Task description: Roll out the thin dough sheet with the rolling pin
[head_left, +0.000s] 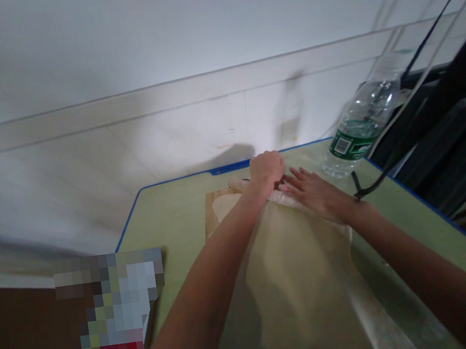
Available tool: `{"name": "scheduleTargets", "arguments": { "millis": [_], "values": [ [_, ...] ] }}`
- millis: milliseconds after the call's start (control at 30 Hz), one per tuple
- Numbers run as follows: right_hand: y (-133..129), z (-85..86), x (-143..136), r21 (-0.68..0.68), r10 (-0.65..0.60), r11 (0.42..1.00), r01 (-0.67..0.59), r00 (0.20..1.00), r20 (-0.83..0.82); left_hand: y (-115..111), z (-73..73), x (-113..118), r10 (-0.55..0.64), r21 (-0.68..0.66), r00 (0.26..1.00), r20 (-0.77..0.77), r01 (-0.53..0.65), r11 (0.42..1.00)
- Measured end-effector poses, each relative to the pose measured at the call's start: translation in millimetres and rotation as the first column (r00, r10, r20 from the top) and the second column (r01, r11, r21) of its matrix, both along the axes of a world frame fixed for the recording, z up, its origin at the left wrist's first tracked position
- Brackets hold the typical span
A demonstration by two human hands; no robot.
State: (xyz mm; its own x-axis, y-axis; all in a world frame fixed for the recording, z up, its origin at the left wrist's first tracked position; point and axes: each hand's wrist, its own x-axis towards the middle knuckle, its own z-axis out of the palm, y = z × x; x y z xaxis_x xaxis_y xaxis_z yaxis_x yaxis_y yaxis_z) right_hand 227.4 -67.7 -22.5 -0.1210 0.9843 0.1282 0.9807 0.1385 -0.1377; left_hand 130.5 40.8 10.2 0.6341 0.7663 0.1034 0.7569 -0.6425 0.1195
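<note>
A translucent plastic sheet (298, 280) stretches from the near edge toward the back of the green table, its far end bunched into a roll. My left hand (267, 169) is closed at the far end of that roll; what its fingers hold is hidden. Beside it on the right, my right hand (309, 188) rests on the bunched plastic with its fingers spread. A wooden board (210, 218) with a pale flat piece (223, 205) on it lies left of the plastic, partly behind my left forearm.
A clear bottle with a green label (352, 140) stands at the back right, near a dark cable (378, 183). The green table (161, 218) has a blue edge against a white wall. A blurred-out object (126, 314) lies at the left edge.
</note>
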Motion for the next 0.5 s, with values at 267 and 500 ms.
{"name": "scheduleTargets", "arguments": {
  "millis": [267,500],
  "values": [
    [-12,-21.1,-14,0.067,-0.268,0.961,0.268,0.963,-0.018,-27,-3.5,-38,0.008,-0.085,0.998,-0.065,-0.014,0.996],
    [-39,-13.0,-44,0.079,-0.216,0.975,0.207,0.965,0.146,-60,-4.9,-73,0.004,-0.050,0.999,-0.050,-0.007,0.999]
  ]
}}
